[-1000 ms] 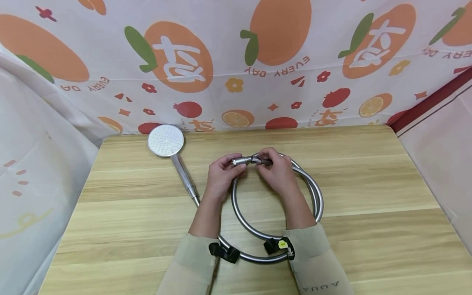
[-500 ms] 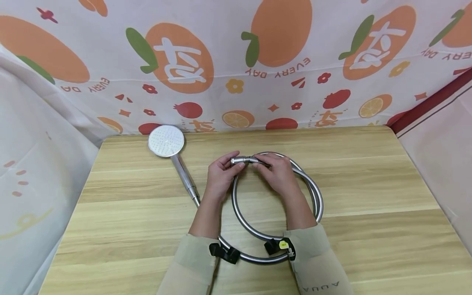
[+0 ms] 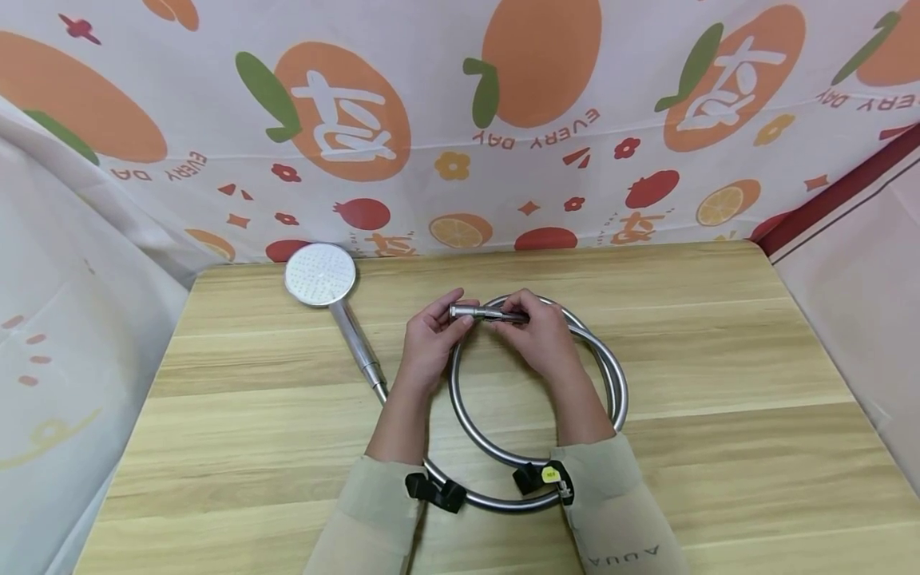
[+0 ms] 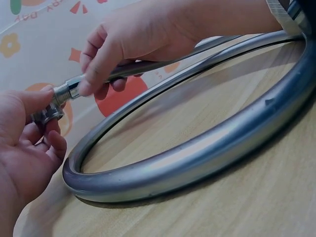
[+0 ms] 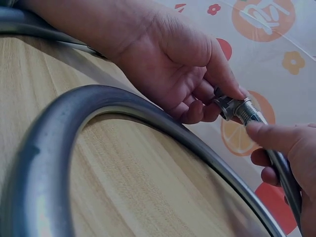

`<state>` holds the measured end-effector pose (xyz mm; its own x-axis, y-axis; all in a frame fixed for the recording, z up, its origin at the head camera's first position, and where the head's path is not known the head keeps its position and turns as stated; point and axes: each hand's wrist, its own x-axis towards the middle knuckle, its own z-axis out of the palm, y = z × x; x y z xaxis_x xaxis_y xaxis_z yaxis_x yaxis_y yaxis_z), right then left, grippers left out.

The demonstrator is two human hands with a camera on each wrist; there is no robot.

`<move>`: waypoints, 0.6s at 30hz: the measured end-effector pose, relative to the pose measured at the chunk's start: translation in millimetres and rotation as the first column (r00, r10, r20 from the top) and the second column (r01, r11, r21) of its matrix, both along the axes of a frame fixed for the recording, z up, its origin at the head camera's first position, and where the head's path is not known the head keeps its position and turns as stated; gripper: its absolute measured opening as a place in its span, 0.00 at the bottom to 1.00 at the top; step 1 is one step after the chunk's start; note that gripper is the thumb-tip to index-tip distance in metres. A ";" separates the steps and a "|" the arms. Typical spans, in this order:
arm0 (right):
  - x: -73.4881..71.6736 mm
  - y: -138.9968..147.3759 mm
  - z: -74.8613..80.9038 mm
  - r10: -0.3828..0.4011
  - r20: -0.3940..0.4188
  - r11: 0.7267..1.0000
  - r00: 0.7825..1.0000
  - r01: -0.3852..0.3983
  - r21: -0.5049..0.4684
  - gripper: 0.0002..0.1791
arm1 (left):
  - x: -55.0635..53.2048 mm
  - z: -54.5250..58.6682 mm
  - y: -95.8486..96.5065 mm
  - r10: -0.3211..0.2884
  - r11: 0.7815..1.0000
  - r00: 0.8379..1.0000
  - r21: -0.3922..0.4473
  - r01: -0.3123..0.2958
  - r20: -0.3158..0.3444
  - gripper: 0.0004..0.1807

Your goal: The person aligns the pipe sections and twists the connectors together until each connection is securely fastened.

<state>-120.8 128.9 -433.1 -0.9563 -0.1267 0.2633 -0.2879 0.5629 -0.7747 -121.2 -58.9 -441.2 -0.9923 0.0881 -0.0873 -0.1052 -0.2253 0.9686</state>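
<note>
My left hand point(image 3: 426, 345) pinches a short metal pipe fitting point(image 4: 60, 94) between thumb and fingers; a stubby side part of it shows below the thumb. My right hand point(image 3: 542, 335) grips the end of a flexible metal shower hose point(image 4: 163, 183), fingertips around its end nut point(image 4: 75, 85). The nut meets the fitting in line, and some bare thread point(image 5: 247, 110) shows between them in the right wrist view. From there the hose loops on the table under both forearms. It leads to a round shower head point(image 3: 320, 275) lying face up at the back left.
The wooden table point(image 3: 719, 343) runs up to a fruit-printed curtain point(image 3: 453, 96) at the back. White cloth point(image 3: 65, 319) hangs along the left side. Black wrist straps point(image 3: 437, 492) sit on both sleeves, close over the lower hose loop.
My right fingers close over the hose end, then shift and lift again around it. The fitting and hose end now lie straighter in line. The shower head and hose loop stay put.
</note>
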 end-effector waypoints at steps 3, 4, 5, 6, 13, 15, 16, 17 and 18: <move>0.6 -0.2 0.5 -0.003 0.026 1.000 1.000 0.003 -0.007 0.13 | 0.1 -1.1 0.0 0.005 1.000 1.000 0.011 -0.005 -0.006 0.28; 0.7 -0.3 0.6 -0.004 0.036 1.000 0.999 0.004 -0.004 0.13 | 0.3 -1.3 -0.2 0.009 1.000 1.000 0.014 -0.009 -0.005 0.28; 0.9 -0.6 0.6 -0.002 0.039 1.000 0.999 0.002 -0.001 0.12 | 0.4 -1.8 -0.4 0.013 1.000 1.000 0.016 -0.013 -0.001 0.28; 1.0 -0.6 0.4 0.001 0.040 1.000 0.999 -0.001 0.003 0.12 | 0.8 -1.9 -0.6 0.020 1.000 1.000 0.019 -0.020 0.003 0.28; 1.5 0.4 -1.6 0.049 -0.053 0.998 0.997 -0.046 0.050 0.13 | 1.8 -2.2 -0.1 0.054 0.998 0.998 0.034 -0.055 0.030 0.27; 0.7 0.7 -2.0 0.059 -0.079 0.996 0.995 -0.054 0.066 0.14 | 1.2 -1.8 0.0 0.061 0.998 0.998 0.030 -0.062 0.025 0.27; 0.3 0.7 -2.1 0.065 -0.087 0.996 0.994 -0.059 0.067 0.14 | 0.9 -1.8 -0.1 0.065 0.997 0.998 0.031 -0.066 0.022 0.27; 0.1 0.6 -2.4 0.067 -0.094 0.996 0.993 -0.061 0.069 0.14 | 0.7 -1.9 -0.2 0.069 0.997 0.997 0.032 -0.070 0.019 0.27; 0.1 0.5 -2.5 0.068 -0.097 0.996 0.993 -0.062 0.065 0.14 | 0.5 -2.3 -0.4 0.072 0.997 0.997 0.030 -0.073 0.016 0.27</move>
<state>-120.8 129.4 -435.6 -0.9150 -0.2072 0.3462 -0.3994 0.5865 -0.7046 -120.7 -59.3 -443.4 -0.9947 0.0189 -0.1006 -0.1020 -0.2624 0.9596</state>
